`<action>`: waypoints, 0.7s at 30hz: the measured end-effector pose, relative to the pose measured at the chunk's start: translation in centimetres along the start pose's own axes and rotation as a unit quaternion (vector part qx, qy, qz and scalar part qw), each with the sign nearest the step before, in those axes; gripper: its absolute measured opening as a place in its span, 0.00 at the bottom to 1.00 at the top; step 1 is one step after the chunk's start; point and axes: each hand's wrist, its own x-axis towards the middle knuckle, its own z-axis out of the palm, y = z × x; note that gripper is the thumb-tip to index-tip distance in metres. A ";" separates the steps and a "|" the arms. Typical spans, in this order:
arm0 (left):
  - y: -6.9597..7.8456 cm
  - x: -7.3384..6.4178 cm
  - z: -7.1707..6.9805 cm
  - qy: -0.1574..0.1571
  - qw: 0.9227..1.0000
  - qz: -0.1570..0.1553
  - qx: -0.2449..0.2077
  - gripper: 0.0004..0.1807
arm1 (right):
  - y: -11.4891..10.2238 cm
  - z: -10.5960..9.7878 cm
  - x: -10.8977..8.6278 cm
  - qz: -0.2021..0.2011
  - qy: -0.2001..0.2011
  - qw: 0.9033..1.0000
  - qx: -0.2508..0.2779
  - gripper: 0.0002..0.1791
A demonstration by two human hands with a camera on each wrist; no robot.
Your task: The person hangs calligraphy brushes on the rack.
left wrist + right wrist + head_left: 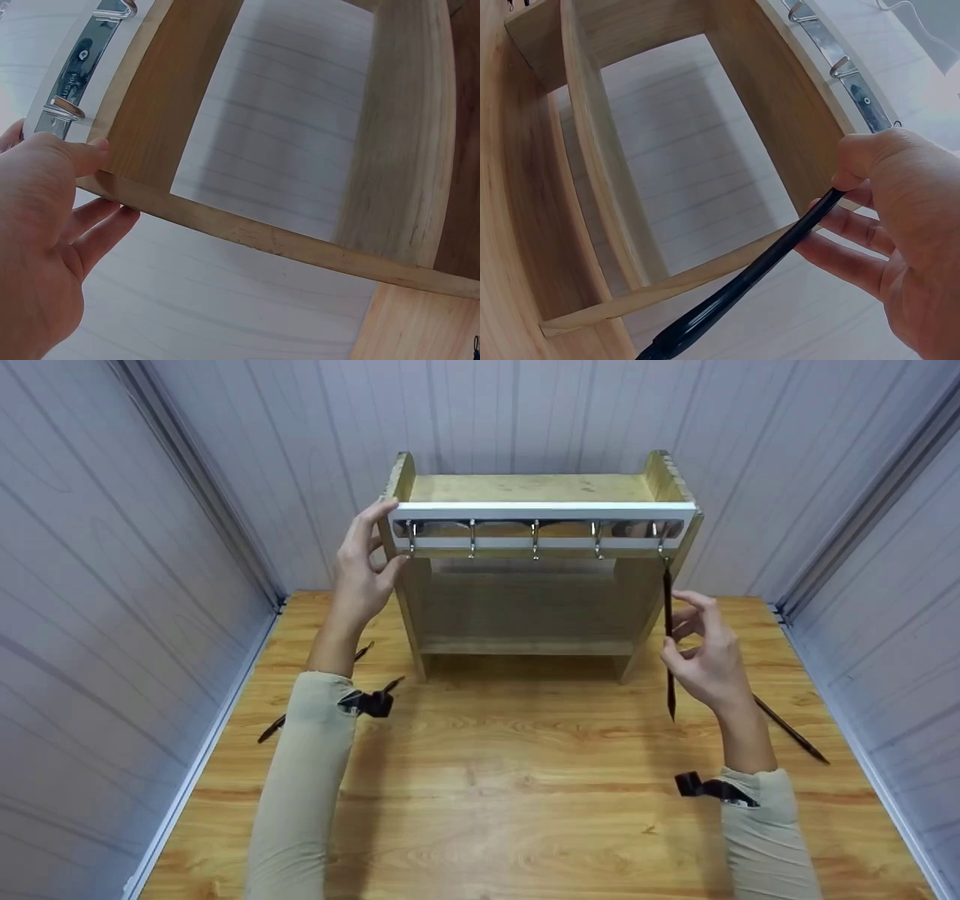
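Note:
A small wooden shelf [525, 646] stands at the back, with a white-backed metal hook rail [504, 542] across its upper front. My left hand [364, 566] grips the left end of the rail and shelf, thumb below on the front and fingers spread over the side. With thumb and fingers, my right hand [705, 649] pinches a slim dark writing brush [742, 279] near its middle. The brush points downward, its top end right at the rightmost hook [663, 540]. In the right wrist view, the brush's upper end is hidden behind the thumb.
Two dark brushes lie on the wooden tabletop [480, 810] at left, one brush [271, 729] partly behind my left forearm. Another brush [791, 729] lies beyond my right wrist. Panelled white walls [525, 420] close in the back and both sides.

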 end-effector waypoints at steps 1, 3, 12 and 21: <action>0.0 0.0 0.0 0.000 1.000 0.001 0.001 0.37 | 0.1 0.0 0.0 0.001 0.000 1.000 -0.001 0.38; 0.0 0.0 0.0 0.000 1.000 0.005 0.005 0.37 | 0.2 0.1 0.0 0.005 0.001 1.000 -0.002 0.38; 0.1 -0.1 0.0 0.002 1.000 0.011 0.002 0.37 | 0.4 0.2 -0.2 0.021 0.005 1.000 0.003 0.38; -0.1 0.0 0.0 0.001 1.000 0.019 0.011 0.36 | 0.1 0.0 -0.1 0.028 0.010 1.000 0.002 0.37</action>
